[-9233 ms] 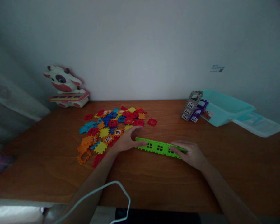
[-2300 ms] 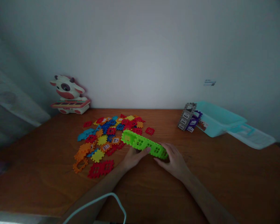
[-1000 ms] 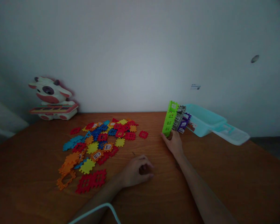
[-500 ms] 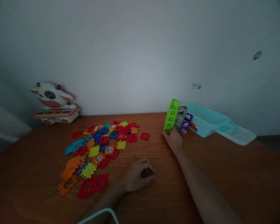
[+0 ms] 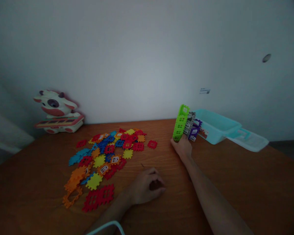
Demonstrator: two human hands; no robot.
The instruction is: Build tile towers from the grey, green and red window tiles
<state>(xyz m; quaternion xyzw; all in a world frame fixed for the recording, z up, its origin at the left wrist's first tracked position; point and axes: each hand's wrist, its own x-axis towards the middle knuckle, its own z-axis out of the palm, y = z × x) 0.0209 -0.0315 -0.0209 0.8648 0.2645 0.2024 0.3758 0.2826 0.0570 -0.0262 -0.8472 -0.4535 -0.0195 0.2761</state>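
My right hand [image 5: 183, 147] reaches to the back right, closed around the bottom of a bright green tower [image 5: 180, 123] of interlocking window blocks; some of its fingers are hidden. Close behind and to the right of the green tower stand a grey block tower [image 5: 189, 124] and a purple one [image 5: 195, 130]. My left hand [image 5: 148, 186] rests on the table with its fingers loosely curled and a gap to the thumb, holding nothing that I can see. To its left spreads a pile of flat notched building pieces in red, orange, yellow and blue, including a yellow piece [image 5: 94, 181].
A light blue bin [image 5: 214, 130] sits at the back right, with a clear-white lid [image 5: 247, 140] beside it. At the back left stands a cow-shaped toy keyboard [image 5: 61, 120]. A pale blue curved bar [image 5: 110, 224] crosses the bottom edge. The wall [image 5: 137, 65] rises behind the wooden table [image 5: 235, 173].
The view has shifted slightly. Both hands keep nearly the same places, the right one still at the foot of the green tower, which looks a touch more upright.
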